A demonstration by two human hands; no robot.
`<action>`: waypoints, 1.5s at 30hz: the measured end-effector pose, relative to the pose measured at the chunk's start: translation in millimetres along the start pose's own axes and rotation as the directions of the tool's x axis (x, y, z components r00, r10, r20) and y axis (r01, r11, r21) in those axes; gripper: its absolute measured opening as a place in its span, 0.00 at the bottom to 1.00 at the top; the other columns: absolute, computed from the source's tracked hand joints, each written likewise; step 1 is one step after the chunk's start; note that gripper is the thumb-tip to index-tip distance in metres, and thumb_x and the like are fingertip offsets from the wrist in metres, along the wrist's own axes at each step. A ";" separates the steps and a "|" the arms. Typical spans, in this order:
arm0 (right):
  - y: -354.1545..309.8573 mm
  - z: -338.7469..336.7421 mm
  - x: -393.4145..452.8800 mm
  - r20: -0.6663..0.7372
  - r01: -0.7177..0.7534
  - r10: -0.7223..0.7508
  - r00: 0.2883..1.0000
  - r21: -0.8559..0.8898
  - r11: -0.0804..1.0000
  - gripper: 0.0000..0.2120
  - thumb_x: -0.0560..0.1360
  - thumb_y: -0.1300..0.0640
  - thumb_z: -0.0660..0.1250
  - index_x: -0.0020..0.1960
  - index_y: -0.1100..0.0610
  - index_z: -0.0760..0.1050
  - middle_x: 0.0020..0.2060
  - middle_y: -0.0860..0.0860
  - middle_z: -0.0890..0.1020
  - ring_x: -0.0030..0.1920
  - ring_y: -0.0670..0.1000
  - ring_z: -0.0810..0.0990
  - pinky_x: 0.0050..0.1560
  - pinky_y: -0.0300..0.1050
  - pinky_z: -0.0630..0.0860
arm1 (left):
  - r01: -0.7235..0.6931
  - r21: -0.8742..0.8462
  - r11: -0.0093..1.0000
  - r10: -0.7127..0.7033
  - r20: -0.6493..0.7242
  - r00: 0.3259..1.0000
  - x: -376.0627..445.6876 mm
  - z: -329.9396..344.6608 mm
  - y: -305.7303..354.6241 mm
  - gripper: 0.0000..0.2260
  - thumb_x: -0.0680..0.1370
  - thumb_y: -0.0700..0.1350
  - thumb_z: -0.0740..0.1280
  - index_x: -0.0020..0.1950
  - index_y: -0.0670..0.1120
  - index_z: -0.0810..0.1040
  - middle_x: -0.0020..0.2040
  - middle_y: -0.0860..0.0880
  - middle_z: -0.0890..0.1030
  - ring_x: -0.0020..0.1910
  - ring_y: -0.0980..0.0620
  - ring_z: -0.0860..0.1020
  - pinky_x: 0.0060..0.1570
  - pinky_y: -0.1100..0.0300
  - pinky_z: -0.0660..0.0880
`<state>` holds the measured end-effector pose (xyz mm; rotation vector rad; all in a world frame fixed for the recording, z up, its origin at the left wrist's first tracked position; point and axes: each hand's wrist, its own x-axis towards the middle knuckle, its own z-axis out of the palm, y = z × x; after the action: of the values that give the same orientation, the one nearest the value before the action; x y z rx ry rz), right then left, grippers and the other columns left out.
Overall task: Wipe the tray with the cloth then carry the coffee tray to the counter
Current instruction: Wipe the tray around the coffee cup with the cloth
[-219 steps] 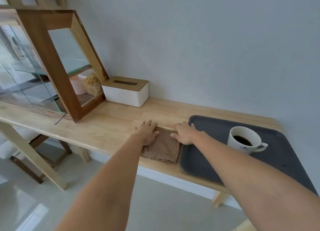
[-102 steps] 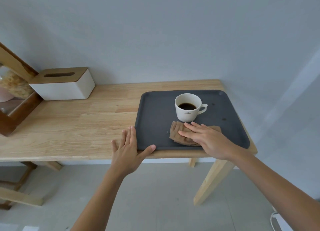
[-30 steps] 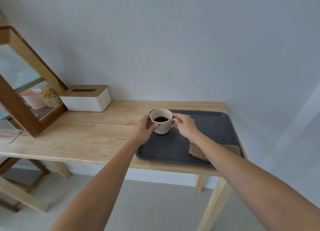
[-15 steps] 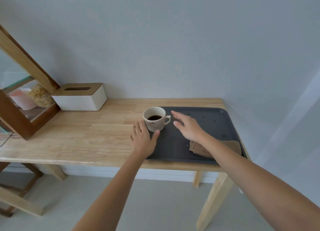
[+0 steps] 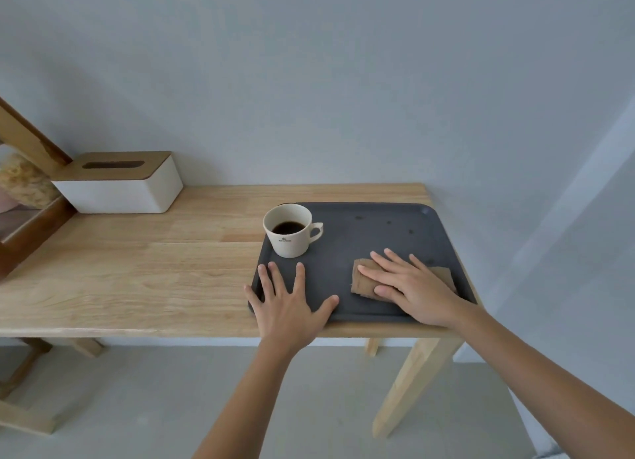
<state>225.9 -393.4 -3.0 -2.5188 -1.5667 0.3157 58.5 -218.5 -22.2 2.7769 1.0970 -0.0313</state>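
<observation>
Mid-wipe, by the look of it. Right hand [image 5: 412, 286] flat on the cloth [image 5: 364, 281], fingers spread and straight, pressing rather than clutching; cloth folded, lying on the near right part of the tray [image 5: 378, 232]. Left hand [image 5: 288, 300] also flat and splayed, palm over the tray's near left corner, thumb out along the near edge, gripping nothing (steadying the tray, most likely).

Tray resting on the right end of the table [image 5: 137, 269], near edge almost flush with the table's front edge. Cup [image 5: 290, 232] of coffee upright on the tray's far left corner, handle to the right, well clear of both hands.

Not finished with the wiping: a few dark spots [image 5: 388, 222] visible on the far right area, beyond the cloth's present reach. Left to do, judging from this: clear those spots, set the cloth aside, take the tray by both ends, carry it level to the counter (no counter in view).

Tissue box [image 5: 120, 183] far left, uninvolved.
</observation>
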 end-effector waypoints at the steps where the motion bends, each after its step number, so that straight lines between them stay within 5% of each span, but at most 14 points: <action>1: -0.8 0.6 9.5 -0.006 0.003 -0.003 1.000 -0.009 1.000 0.22 0.80 0.43 0.45 0.74 0.36 0.52 0.78 0.43 0.50 0.78 0.47 0.44 0.77 0.57 0.47 | -0.001 0.000 1.000 0.001 0.004 1.000 0.1 -0.2 0.1 0.41 0.70 0.75 0.43 0.78 0.56 0.44 0.79 0.38 0.44 0.77 0.39 0.37 0.71 0.35 0.39; 13: 4.9 -11.1 161.9 -0.043 -0.141 0.138 0.989 -0.077 0.987 0.23 0.82 0.44 0.44 0.77 0.41 0.50 0.79 0.50 0.51 0.78 0.55 0.45 0.75 0.61 0.48 | 0.004 -0.009 1.000 -0.004 0.017 1.000 0.0 -1.0 -0.6 0.42 0.70 0.76 0.43 0.78 0.56 0.43 0.79 0.38 0.42 0.76 0.39 0.34 0.71 0.35 0.38; 28: -9.6 3.7 30.4 -0.025 0.089 -0.091 0.996 -0.072 0.993 0.24 0.81 0.44 0.45 0.76 0.41 0.49 0.78 0.45 0.50 0.78 0.48 0.47 0.76 0.46 0.46 | 0.021 0.000 1.000 -0.021 0.016 1.000 -1.0 -2.2 1.1 0.42 0.70 0.76 0.43 0.78 0.56 0.43 0.79 0.39 0.43 0.77 0.39 0.35 0.71 0.34 0.41; 38: 66.8 -26.8 113.2 -0.042 -0.115 0.113 0.993 -0.059 0.992 0.23 0.82 0.46 0.45 0.77 0.43 0.49 0.79 0.51 0.50 0.78 0.54 0.44 0.76 0.57 0.45 | 0.015 0.000 1.000 -0.015 0.068 0.998 0.5 -5.4 -1.1 0.43 0.69 0.77 0.43 0.78 0.57 0.42 0.79 0.40 0.40 0.77 0.41 0.34 0.71 0.35 0.40; 45: 70.6 -25.1 111.4 -0.053 -0.133 0.132 0.990 -0.014 0.991 0.23 0.83 0.49 0.46 0.77 0.46 0.49 0.79 0.51 0.50 0.78 0.54 0.48 0.76 0.54 0.48 | 0.034 -0.002 0.999 -0.034 0.064 0.997 0.6 -5.3 1.1 0.43 0.68 0.77 0.43 0.78 0.57 0.42 0.79 0.40 0.41 0.77 0.41 0.34 0.71 0.34 0.40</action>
<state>341.3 -324.9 -6.5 -2.6284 -1.3926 0.2509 59.4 -218.1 -16.8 2.7343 1.1271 -0.1216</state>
